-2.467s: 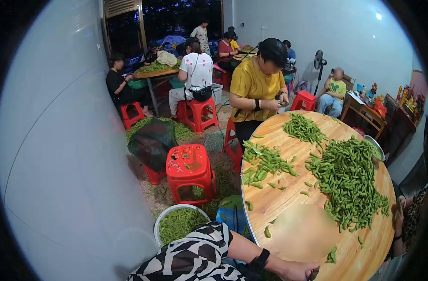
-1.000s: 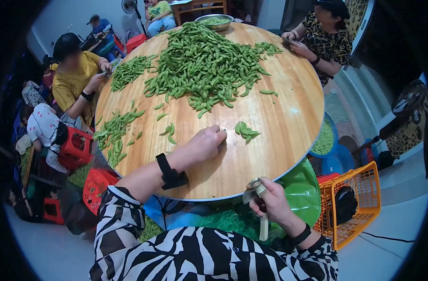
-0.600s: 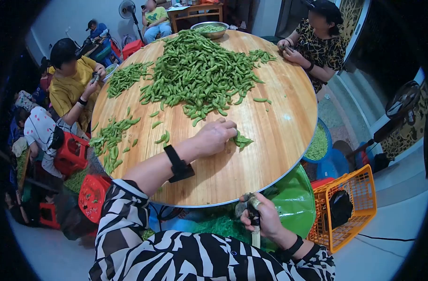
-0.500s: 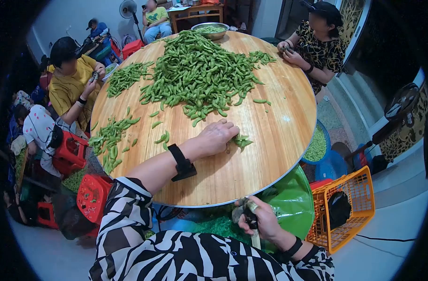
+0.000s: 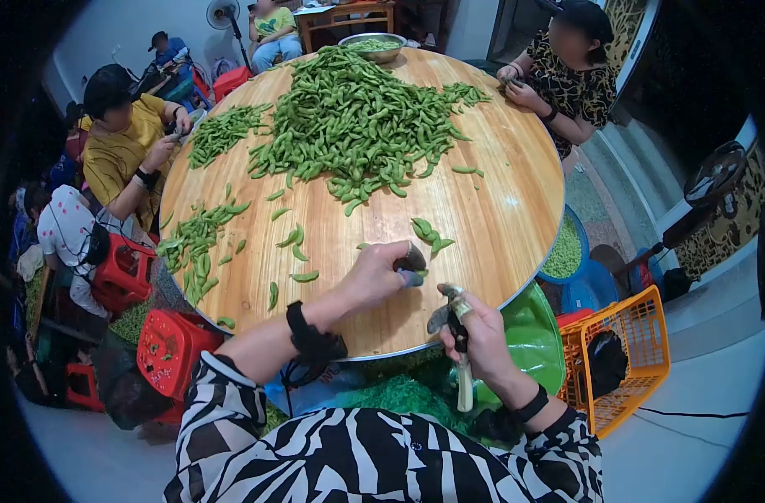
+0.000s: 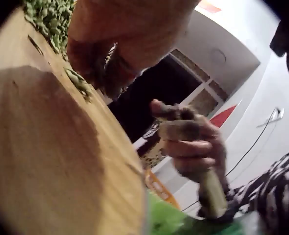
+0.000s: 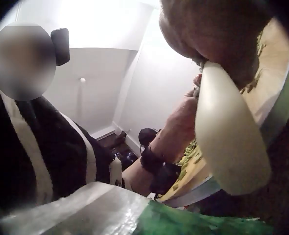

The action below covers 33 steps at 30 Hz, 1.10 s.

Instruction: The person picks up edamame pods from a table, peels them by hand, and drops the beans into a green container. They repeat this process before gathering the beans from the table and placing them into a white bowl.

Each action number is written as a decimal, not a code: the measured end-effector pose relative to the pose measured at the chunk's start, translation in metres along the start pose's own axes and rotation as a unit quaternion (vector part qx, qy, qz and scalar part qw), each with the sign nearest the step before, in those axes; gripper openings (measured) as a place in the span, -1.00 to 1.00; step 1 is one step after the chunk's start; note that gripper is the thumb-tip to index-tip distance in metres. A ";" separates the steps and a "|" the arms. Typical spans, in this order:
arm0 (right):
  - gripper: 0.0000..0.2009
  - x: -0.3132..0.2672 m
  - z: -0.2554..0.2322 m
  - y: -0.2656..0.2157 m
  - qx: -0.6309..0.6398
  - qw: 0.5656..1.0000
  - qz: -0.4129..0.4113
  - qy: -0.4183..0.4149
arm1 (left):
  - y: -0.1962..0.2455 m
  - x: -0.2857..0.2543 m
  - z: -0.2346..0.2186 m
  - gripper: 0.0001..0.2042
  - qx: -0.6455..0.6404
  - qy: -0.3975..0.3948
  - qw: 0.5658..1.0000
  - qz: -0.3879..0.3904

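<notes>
My left hand [image 5: 374, 278] is low over the round wooden table, a green soybean pod [image 5: 423, 272] showing at its fingertips. Dark grey covers wrap its thumb and finger ends. Just beyond it lie several pods [image 5: 431, 235]. My right hand [image 5: 485, 339], beside the table's near edge, grips a tool with a smooth pale handle [image 5: 465, 390]; the curled fingers hide its working end. In the right wrist view that handle [image 7: 230, 132] points away from the palm, and in the left wrist view it sticks out below the right fist [image 6: 193, 147].
A large heap of pods [image 5: 357, 121] covers the table's far middle, with a smaller pile [image 5: 200, 243] at left. A metal bowl [image 5: 374, 48] stands behind. Two people sit at the table's sides. Right of me are an orange crate [image 5: 625, 360] and a tub of shelled beans [image 5: 564, 250].
The view swung from the room to the table. My left hand reached to the pods near the middle, then drew back toward me. My right hand rose with the pale-handled tool.
</notes>
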State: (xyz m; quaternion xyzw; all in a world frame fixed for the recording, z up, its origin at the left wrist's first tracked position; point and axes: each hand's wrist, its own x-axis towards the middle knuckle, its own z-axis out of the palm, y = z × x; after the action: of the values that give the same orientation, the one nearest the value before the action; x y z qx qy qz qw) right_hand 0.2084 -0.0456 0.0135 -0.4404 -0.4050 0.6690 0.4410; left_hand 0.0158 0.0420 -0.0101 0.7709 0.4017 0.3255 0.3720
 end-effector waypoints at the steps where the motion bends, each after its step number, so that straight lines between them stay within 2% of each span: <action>1: -0.64 0.001 -0.003 -0.001 0.002 1.000 0.007 -0.021 | 0.009 -0.008 0.006 -0.84 -0.109 0.017 0.992 -0.056; 2: -0.64 0.002 -0.003 0.002 0.001 1.000 0.010 -0.019 | 0.018 -0.015 0.009 -0.85 -0.218 0.035 0.969 -0.111; 3: -0.65 0.003 -0.002 0.004 0.009 0.999 0.007 -0.032 | 0.025 -0.020 0.008 -0.83 -0.230 0.009 0.965 -0.128; 4: -0.65 0.004 -0.001 0.007 0.018 0.999 0.004 -0.045 | 0.028 -0.024 0.012 -0.83 -0.233 0.009 0.964 -0.131; 6: -0.63 0.004 0.000 0.011 0.007 0.998 0.014 -0.055 | 0.033 -0.032 0.018 -0.82 -0.365 0.055 0.922 -0.114; 10: -0.61 -0.003 0.009 0.003 0.010 0.997 0.003 -0.071 | 0.035 -0.040 0.015 -0.76 -0.367 0.062 0.918 -0.138; 14: -0.59 -0.003 0.005 0.004 -0.031 0.994 -0.021 -0.101 | 0.033 -0.043 0.017 -0.73 -0.368 0.079 0.921 -0.103; 22: -0.63 -0.004 0.002 0.004 -0.107 0.989 -0.078 -0.073 | 0.037 -0.046 0.017 -0.71 -0.337 0.091 0.935 -0.056; 25: -0.63 -0.007 -0.003 0.002 -0.109 0.987 -0.097 -0.074 | 0.045 -0.044 0.010 -0.71 -0.389 0.070 0.915 -0.087; 27: -0.63 -0.011 -0.007 -0.004 -0.112 0.984 -0.108 -0.086 | 0.044 -0.041 0.004 -0.73 -0.475 0.007 0.870 -0.132; 28: -0.63 -0.013 -0.010 -0.007 -0.176 0.970 -0.139 -0.096 | 0.043 -0.040 0.004 -0.73 -0.475 0.007 0.870 -0.132; 29: -0.62 -0.015 -0.011 -0.008 -0.239 0.950 -0.168 -0.105 | 0.041 -0.040 0.006 -0.74 -0.527 -0.006 0.836 -0.155; 30: -0.62 -0.012 -0.013 -0.004 -0.238 0.951 -0.168 -0.105 | 0.039 -0.039 0.008 -0.75 -0.577 -0.020 0.797 -0.176; 31: -0.61 -0.008 -0.017 0.003 -0.312 0.903 -0.276 -0.104 | 0.037 -0.040 0.013 -0.75 -0.576 -0.021 0.798 -0.177; 32: -0.61 -0.006 -0.019 0.007 -0.379 0.838 -0.379 -0.100 | 0.037 -0.042 0.021 -0.76 -0.540 0.002 0.825 -0.167; 33: -0.61 -0.010 -0.020 0.004 -0.381 0.848 -0.353 -0.103 | 0.038 -0.045 0.028 -0.76 -0.502 0.024 0.851 -0.155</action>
State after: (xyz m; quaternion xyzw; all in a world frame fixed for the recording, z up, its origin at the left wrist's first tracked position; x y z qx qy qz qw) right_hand 0.2284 -0.0527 0.0062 -0.3304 -0.7991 0.3029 0.4006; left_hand 0.0316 -0.0203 -0.0014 0.3988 0.3070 0.4397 0.7439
